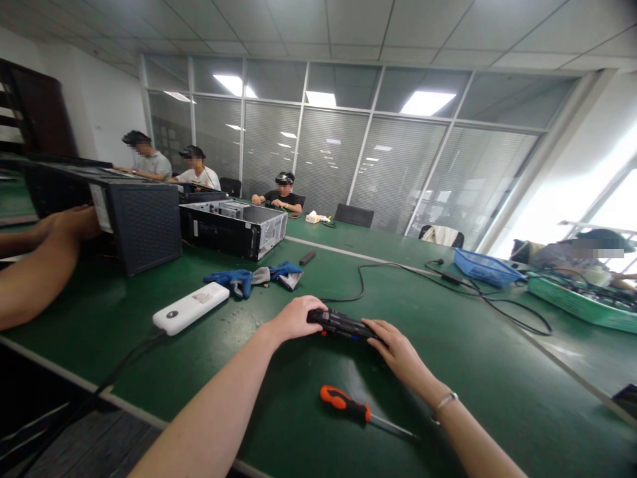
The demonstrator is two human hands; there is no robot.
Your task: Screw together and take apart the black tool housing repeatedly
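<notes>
Left hand [294, 318] and right hand [397, 346] held a black device [343, 324] between them.
The left pinched one end; the right's fingers gripped the other. A screwdriver [359, 409] lay on the near side of both hands, gloves [241, 281] beyond the left.

1. Bench [279, 411]: deep green, crossed by a pale grey strip.
2. Held component [343, 324]: black, with small touches of red and blue low on its side.
3. Screwdriver [367, 413]: handle in orange and black, shaft silvery.
4. Gloves [241, 282]: blue and greyish white.
5. Power strip [192, 309]: white, with a dark round spot and a black cord [124, 362].
6. Upright computer case [152, 226]: near-black, its front covered in a fine repeating texture; white label [101, 207].
7. Flat computer case [223, 232]: black front, silver-grey metal.
8. Baskets: one blue [490, 267], one mint green [587, 302].
9. Bracelet [444, 407]: silver.
10. Blinds [328, 159]: grey, thinly striped crosswise.
</notes>
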